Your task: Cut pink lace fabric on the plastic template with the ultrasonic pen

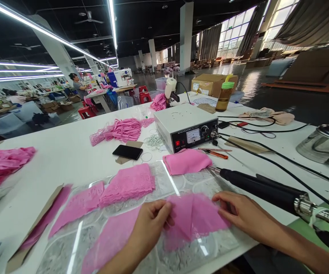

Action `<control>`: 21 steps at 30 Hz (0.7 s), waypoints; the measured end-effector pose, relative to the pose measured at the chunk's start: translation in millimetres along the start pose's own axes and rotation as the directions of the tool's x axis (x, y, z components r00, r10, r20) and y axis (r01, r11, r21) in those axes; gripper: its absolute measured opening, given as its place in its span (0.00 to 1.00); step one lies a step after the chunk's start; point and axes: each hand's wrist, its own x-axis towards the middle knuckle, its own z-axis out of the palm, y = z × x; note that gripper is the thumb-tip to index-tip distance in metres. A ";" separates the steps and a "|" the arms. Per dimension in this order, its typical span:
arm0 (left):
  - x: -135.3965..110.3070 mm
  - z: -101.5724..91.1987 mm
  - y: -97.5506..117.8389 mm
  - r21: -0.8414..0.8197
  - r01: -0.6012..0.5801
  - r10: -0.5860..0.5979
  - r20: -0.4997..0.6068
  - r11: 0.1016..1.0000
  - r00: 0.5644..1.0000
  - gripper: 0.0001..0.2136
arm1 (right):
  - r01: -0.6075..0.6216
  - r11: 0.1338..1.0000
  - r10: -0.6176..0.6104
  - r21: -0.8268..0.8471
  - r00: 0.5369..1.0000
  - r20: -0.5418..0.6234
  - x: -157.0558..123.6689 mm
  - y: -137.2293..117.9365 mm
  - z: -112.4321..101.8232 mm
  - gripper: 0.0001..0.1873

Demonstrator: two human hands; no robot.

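Note:
My left hand (149, 225) is curled closed, pinching the left edge of a thin pink fabric piece (198, 217) that lies on a clear sheet (164, 182) at the table's front. My right hand (237, 212) rests on the fabric's right edge with its fingers bent and pressed on it. The fabric is folded up along its middle. A black handheld tool (261, 189) with a metal tip lies just behind my right hand, pointing left. Stacks of pink lace pieces (127, 184) lie to the left on the clear sheet.
A white control box (186, 127) with a dial stands mid-table, cables running right. A black phone (127, 152), a pink fabric pile (186, 160), orange snips (217, 153), a bottle (224, 95), a cardboard box (210, 83) and a metal lid (324, 144) are around. A person sits far left.

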 end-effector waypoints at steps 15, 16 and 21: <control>-82.6 -69.1 -57.8 -0.279 0.034 -0.154 -0.421 0.960 0.894 0.21 | 0.455 0.888 -0.453 -0.059 0.890 0.041 21.9 -49.8 39.4 0.13; -81.6 -66.5 -54.9 -0.296 0.016 -0.137 -0.393 0.955 0.909 0.21 | 0.460 0.887 -0.455 -0.034 0.885 0.096 28.4 -65.0 42.7 0.13; -71.6 -54.5 -32.2 -0.378 -0.038 -0.040 -0.196 0.925 0.980 0.22 | 0.411 0.905 -0.424 0.107 0.862 0.277 59.0 -123.1 55.3 0.19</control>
